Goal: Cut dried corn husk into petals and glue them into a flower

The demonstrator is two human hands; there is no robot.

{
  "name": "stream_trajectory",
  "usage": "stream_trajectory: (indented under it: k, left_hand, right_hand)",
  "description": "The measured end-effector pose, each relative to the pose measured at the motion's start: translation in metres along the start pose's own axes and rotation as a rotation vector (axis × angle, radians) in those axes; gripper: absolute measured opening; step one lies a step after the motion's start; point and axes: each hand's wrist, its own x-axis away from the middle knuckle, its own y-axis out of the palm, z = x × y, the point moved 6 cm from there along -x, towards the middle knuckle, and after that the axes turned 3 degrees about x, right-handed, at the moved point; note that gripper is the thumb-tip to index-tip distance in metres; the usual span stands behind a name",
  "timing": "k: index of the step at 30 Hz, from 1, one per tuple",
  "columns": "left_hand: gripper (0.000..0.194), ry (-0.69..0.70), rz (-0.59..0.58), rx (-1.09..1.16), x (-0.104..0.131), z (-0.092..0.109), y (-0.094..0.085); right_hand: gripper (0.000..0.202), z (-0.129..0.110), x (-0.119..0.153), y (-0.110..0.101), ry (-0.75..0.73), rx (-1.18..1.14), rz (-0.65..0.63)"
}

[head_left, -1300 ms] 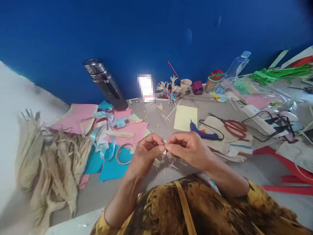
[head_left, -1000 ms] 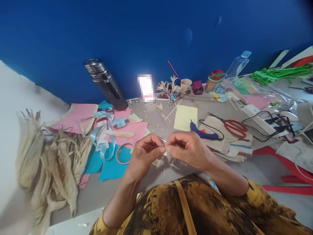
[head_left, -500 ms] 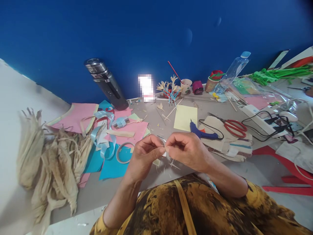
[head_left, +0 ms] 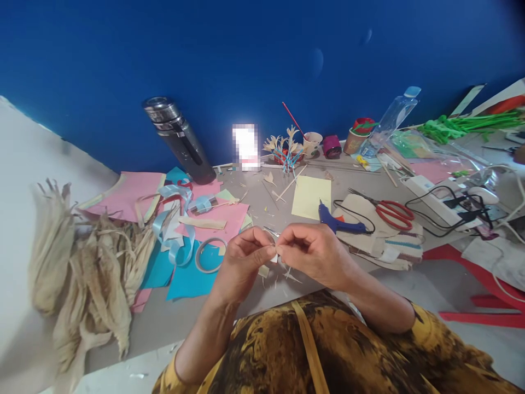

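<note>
Small pale piece (head_left: 276, 246), largely hidden, is pinched between the closed fingertips of your left hand (head_left: 247, 256) and right hand (head_left: 315, 250) over the worktop's (head_left: 153, 334) near edge; a loosened pinch could drop it among the scraps (head_left: 292, 276).

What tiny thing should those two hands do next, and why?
Maybe the right hand should ease slightly aside while the left hand holds steady. The fingers of both are pinched and meet closely, hiding whatever small thing may be between them, so a little gap could give a better look. Pale scraps lie just below.
</note>
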Motion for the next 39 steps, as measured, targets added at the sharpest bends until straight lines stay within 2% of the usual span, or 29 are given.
stream_trajectory:
  k: [15,20,23,25,28,32,35,39]
  left_hand:
    - [0.02,-0.028,-0.056,0.05,-0.003,-0.005,0.001]
    - [0.024,0.007,0.059,0.023,-0.004,-0.006,-0.001]
    - [0.031,0.119,0.168,-0.015,-0.003,-0.002,-0.005]
    - [0.027,0.183,0.217,-0.115,0.0,0.003,-0.006]
    - [0.015,0.214,0.243,-0.349,0.007,0.01,-0.003]
    - [0.01,0.284,0.267,-0.557,0.018,0.021,0.002]
    - [0.008,0.362,0.277,-0.641,0.022,0.027,0.006]
    - [0.009,0.395,0.304,-0.693,0.023,0.03,0.008]
  right_hand:
    - [0.013,0.001,0.0,0.002,-0.026,-0.005,0.028]
    - [0.01,0.002,-0.001,0.001,-0.028,-0.01,0.09]
    - [0.01,0.002,-0.002,0.0,-0.008,-0.067,0.128]
    - [0.01,0.003,-0.002,0.0,-0.015,-0.072,0.154]
    - [0.01,0.002,0.001,-0.001,-0.08,0.03,0.233]
    - [0.011,-0.004,0.006,-0.001,-0.248,0.254,0.359]
    - [0.012,-0.008,0.009,0.002,-0.376,0.371,0.385]
    - [0.014,-0.011,0.011,0.007,-0.476,0.512,0.377]
